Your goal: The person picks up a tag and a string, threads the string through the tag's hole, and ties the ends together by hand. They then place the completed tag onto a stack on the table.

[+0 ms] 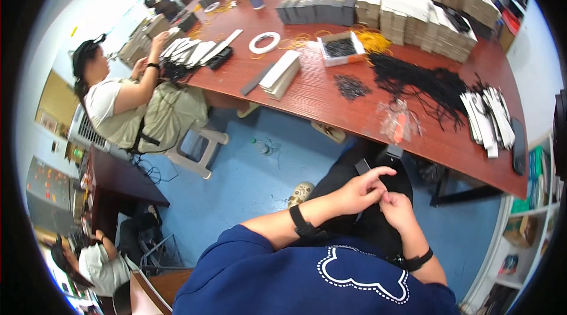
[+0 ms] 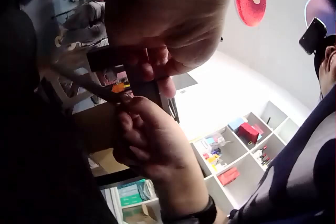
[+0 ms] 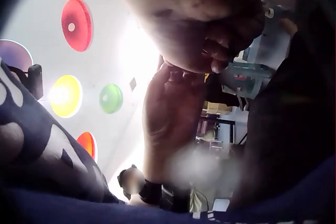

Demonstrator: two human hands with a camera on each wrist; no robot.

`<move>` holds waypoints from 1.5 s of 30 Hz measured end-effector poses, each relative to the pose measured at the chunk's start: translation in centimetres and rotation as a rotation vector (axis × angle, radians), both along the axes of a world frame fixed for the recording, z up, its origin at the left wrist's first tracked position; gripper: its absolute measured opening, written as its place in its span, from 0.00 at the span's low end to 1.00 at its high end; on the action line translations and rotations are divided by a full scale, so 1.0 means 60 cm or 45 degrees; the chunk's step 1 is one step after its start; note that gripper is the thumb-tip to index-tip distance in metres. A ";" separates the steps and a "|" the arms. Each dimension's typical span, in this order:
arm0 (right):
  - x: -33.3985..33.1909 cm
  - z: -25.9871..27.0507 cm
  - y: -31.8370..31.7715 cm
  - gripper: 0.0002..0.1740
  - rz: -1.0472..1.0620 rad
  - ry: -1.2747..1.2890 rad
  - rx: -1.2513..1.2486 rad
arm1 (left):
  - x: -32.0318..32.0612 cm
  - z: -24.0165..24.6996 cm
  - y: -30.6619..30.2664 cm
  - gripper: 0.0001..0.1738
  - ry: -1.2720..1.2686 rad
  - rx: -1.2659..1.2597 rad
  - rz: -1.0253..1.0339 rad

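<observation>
Both hands meet over the lap, just in front of the table edge. My left hand (image 1: 365,192) holds a dark flat strip (image 1: 362,166) that juts out past its fingers; its index finger points away to the right. My right hand (image 1: 398,211) is curled, with thumb and fingertips pinched together right at the left fingers. In the left wrist view a dark flat piece (image 2: 142,83) shows under the left fingers, and the right hand (image 2: 157,140) pinches close below it. A small grey piece (image 1: 394,151) shows beyond the fingers. The right wrist view shows the hands overlapping, their grip mostly hidden.
The reddish table (image 1: 331,102) bears black cords (image 1: 419,81), white strips (image 1: 487,117), small black pieces (image 1: 352,87), a white box (image 1: 341,49), a white stack (image 1: 281,75) and grey bundles (image 1: 316,9). A seated person (image 1: 121,93) works at the left; shelves (image 1: 525,226) stand right.
</observation>
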State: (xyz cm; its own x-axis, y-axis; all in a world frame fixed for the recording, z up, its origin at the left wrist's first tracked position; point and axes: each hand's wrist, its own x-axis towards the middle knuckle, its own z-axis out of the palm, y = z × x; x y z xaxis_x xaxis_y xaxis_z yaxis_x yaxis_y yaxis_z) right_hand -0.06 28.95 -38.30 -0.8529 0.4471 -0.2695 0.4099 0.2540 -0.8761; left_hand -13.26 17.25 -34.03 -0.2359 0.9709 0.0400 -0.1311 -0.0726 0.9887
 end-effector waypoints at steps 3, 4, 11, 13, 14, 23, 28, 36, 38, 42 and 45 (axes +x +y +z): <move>0.000 0.014 0.001 0.20 -0.014 -0.065 -0.023 | 0.002 0.004 -0.005 0.26 -0.010 0.010 0.004; 0.000 0.010 -0.004 0.20 -0.006 -0.022 -0.045 | 0.002 0.001 -0.007 0.26 -0.045 0.010 0.001; -0.013 0.098 -0.008 0.07 -0.022 0.054 -0.714 | 0.008 0.031 -0.009 0.35 0.131 -0.216 -0.115; -0.009 0.058 -0.001 0.06 -0.139 0.110 -0.584 | 0.010 0.020 -0.012 0.40 0.285 -0.236 -0.147; -0.005 0.050 0.003 0.07 -0.159 0.040 -0.612 | 0.010 0.026 -0.013 0.42 0.326 -0.257 -0.144; -0.012 0.081 -0.002 0.15 -0.155 0.022 -1.098 | 0.017 0.045 -0.009 0.40 1.109 -0.255 0.049; 0.003 0.044 0.016 0.17 -0.057 0.130 -1.501 | 0.018 0.024 -0.008 0.33 1.274 -0.021 0.164; -0.004 0.034 0.005 0.39 0.109 0.066 -1.124 | 0.021 0.001 -0.016 0.28 0.228 -0.157 0.316; -0.004 0.035 0.006 0.40 0.117 0.003 -1.082 | 0.021 0.010 -0.018 0.28 -0.026 -0.244 0.362; -0.007 0.050 -0.003 0.46 0.128 -0.126 -0.925 | 0.020 -0.010 -0.020 0.22 0.085 -0.162 0.418; -0.009 0.021 -0.007 0.46 0.119 -0.257 -1.055 | -0.011 -0.009 -0.025 0.16 0.110 -0.141 0.448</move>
State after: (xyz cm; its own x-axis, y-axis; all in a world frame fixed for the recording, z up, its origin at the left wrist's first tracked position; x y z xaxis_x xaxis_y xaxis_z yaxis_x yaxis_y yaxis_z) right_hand -0.62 28.50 -37.01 -0.7771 -0.0307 -0.6287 0.5871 -0.3953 -0.7064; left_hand -13.92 15.73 -34.56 -0.5564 0.8305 -0.0261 -0.0332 0.0092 0.9994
